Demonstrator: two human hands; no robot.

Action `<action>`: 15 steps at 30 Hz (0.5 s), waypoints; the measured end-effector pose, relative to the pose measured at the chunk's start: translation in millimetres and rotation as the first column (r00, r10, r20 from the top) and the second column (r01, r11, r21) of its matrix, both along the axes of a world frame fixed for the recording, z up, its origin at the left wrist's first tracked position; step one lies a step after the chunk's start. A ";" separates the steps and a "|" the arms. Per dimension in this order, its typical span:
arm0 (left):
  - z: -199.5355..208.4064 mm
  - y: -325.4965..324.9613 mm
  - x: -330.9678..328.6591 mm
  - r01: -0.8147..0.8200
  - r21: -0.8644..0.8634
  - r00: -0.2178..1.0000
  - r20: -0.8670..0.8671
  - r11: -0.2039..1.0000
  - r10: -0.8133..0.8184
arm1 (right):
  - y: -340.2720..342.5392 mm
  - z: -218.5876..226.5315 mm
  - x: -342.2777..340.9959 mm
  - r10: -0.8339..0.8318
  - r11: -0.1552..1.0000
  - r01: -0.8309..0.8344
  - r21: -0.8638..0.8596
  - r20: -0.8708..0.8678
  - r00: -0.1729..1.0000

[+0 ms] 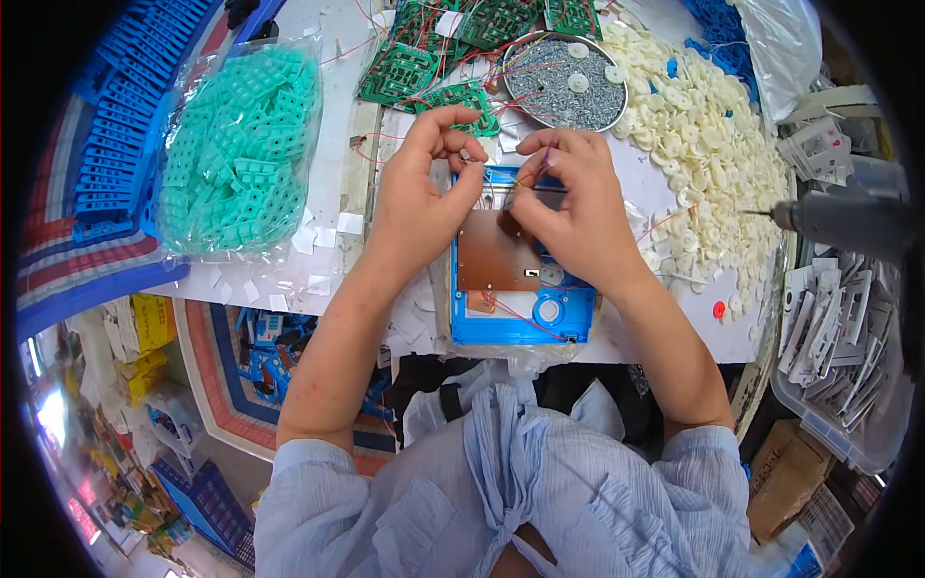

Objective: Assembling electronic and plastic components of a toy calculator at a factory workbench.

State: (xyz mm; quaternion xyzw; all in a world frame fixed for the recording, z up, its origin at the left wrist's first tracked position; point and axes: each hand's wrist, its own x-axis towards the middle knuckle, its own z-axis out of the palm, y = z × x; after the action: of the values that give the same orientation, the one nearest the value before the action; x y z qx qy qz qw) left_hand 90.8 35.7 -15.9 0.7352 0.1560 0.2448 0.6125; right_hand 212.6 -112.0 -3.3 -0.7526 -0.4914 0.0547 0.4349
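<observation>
White tabletop (694, 337); right hand (575, 193) pinches a thin wire (545, 158), partly hidden.

Blue case (520, 330), partly hidden by the left hand (421, 188) and right hand (581, 193); thin wires (546, 158), tips too small to tell. Green circuit boards (498, 21), cut off above. Power tool (836, 223), rear lost in darkness.

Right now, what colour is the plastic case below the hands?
The case is bright blue, seen best in the head view.

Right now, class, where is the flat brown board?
In the head view, the flat brown board lies mid-picture on the blue casing, between the left hand and the right hand.
</observation>
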 end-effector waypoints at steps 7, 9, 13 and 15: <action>8.2 -9.6 -2.0 -0.121 0.623 0.991 0.034 0.773 0.128 | -11.1 1.7 5.3 0.035 0.999 -0.033 0.016 -0.142 0.989; 19.3 -19.7 -4.5 -0.032 0.777 0.989 -0.068 0.628 0.134 | -11.6 -1.6 6.3 0.051 0.999 -0.049 0.018 -0.145 0.988; 5.8 -17.7 -2.0 -0.054 0.726 0.994 -0.026 0.686 0.106 | -15.3 4.5 10.2 0.131 0.991 -0.129 0.024 -0.110 0.985; -0.6 -15.0 -4.7 -0.125 0.596 0.987 -0.005 0.793 0.159 | -18.0 7.9 15.7 0.201 0.979 -0.202 -0.008 -0.050 0.978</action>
State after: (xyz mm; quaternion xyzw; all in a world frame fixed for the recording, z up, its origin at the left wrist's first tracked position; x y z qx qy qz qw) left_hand 86.1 20.7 -16.5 0.8825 0.1427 0.3064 0.3271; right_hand 228.2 -130.0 4.6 -0.7002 -0.5538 0.1201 0.4343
